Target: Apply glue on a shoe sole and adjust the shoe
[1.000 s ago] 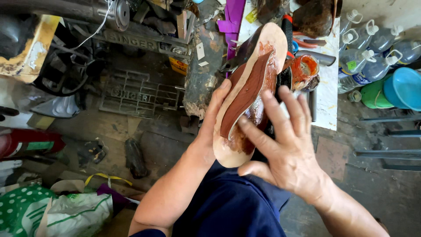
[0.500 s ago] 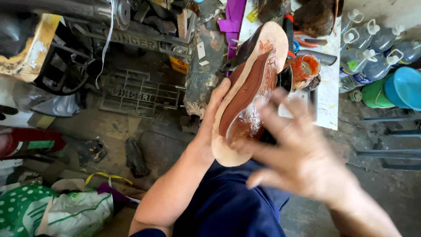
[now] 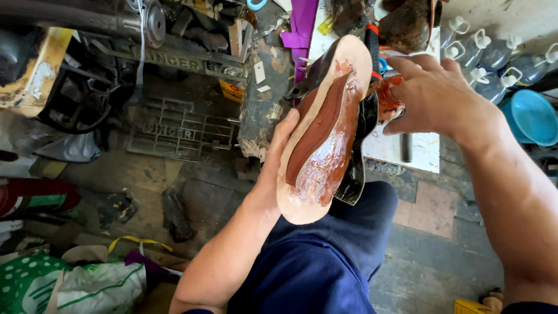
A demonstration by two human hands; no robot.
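Note:
My left hand (image 3: 278, 158) grips a shoe held sole up (image 3: 325, 128), thumb along its left edge. The sole is pale tan with a brown central patch coated in wet, shiny glue. Black upper leather hangs below it on the right side (image 3: 356, 168). My right hand (image 3: 433, 93) is away from the sole, up to the right, fingers curled toward an orange-red glue container (image 3: 388, 104) on a white board (image 3: 424, 152). Whether the fingers touch the container is unclear.
A treadle sewing machine stand (image 3: 174, 125) sits at left on the dirty floor. Clear plastic bottles (image 3: 494, 58) and a blue bowl (image 3: 535, 116) stand at right. A purple piece (image 3: 302, 26) lies at top. Green-white sacks (image 3: 70, 285) fill the lower left.
My right hand lifted off the glued sole and swung up to the right toward the orange-red container. The shoe stayed in my left hand.

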